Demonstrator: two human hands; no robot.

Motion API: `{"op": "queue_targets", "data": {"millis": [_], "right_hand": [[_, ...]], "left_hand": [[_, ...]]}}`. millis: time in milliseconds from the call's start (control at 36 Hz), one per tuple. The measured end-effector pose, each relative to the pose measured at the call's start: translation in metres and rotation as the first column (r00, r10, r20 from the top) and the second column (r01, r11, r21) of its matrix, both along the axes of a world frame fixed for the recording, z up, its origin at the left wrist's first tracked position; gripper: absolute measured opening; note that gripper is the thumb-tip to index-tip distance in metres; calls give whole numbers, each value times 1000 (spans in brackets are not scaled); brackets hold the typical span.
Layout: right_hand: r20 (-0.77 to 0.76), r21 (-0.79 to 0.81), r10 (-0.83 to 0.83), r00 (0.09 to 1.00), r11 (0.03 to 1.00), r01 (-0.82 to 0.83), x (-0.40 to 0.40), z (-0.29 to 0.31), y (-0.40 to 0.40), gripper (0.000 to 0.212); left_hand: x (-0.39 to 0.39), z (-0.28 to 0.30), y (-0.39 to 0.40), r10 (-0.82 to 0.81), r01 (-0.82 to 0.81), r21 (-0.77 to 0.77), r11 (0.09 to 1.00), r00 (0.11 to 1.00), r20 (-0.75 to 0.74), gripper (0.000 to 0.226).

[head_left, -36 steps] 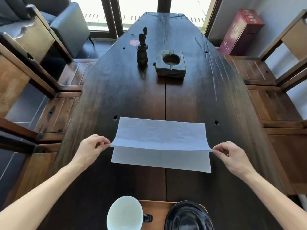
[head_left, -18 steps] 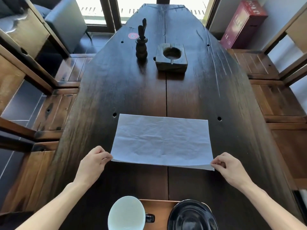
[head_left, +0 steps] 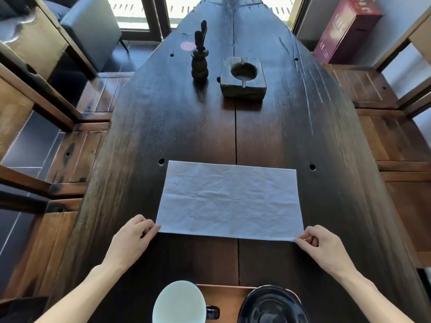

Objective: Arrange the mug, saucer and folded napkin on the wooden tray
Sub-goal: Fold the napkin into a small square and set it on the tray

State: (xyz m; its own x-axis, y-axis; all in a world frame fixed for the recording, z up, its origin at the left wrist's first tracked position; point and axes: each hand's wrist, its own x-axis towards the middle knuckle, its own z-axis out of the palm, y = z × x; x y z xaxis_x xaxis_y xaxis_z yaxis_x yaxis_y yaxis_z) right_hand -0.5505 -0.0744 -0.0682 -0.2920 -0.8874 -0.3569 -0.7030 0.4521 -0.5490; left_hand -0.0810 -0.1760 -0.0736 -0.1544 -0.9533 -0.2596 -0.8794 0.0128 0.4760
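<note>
A white napkin (head_left: 229,200), folded once into a wide rectangle, lies flat on the dark wooden table. My left hand (head_left: 131,238) pinches its near left corner. My right hand (head_left: 323,245) pinches its near right corner. At the bottom edge of the view a mug (head_left: 179,303) with a pale inside and a dark handle stands to the left of a glossy black saucer (head_left: 271,305). A strip of the wooden tray (head_left: 227,297) shows between them; whether they rest on it I cannot tell.
Farther along the table stand a dark wooden holder with tools (head_left: 199,64) and a square wooden block with a round hollow (head_left: 243,76). Wooden chairs (head_left: 382,94) line both sides. A red box (head_left: 345,31) leans at the far right.
Both hands drew the raised upper half of the napkin toward me and laid it flat over the lower half. The napkin now lies folded in two, near edges together.
</note>
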Motion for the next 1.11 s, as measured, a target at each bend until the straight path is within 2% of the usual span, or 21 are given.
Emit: {"op": "queue_targets", "data": {"millis": [111,194,417,528,722,972,1111], "right_hand": [[78,17,-93,993,996,92,1,3,-8,25],[98,12,-133,986,991,133,0,8,-19,27],[108,-47,-124,986,990,130,12,23,-62,20],[127,-64,-121,984,989,130,30,24,-86,14],[211,-79,-120,970,987,139,68,11,-109,12],[109,-121,-70,992,989,83,99,-11,-117,16],[78,-132,-111,991,984,120,97,-18,-114,17]], "left_hand": [[0,-1,-8,31,-30,11,999,999,-36,22],[-8,3,-20,51,-52,-9,999,995,-89,11],[-49,9,-71,113,-115,6,993,962,-248,12],[-77,8,-99,61,-73,-33,997,955,-290,13],[-135,7,-146,-51,31,-68,997,946,-319,8],[-187,-2,-181,-157,146,-60,987,946,-283,14],[-202,-9,-190,-207,212,-3,977,952,-228,11]]}}
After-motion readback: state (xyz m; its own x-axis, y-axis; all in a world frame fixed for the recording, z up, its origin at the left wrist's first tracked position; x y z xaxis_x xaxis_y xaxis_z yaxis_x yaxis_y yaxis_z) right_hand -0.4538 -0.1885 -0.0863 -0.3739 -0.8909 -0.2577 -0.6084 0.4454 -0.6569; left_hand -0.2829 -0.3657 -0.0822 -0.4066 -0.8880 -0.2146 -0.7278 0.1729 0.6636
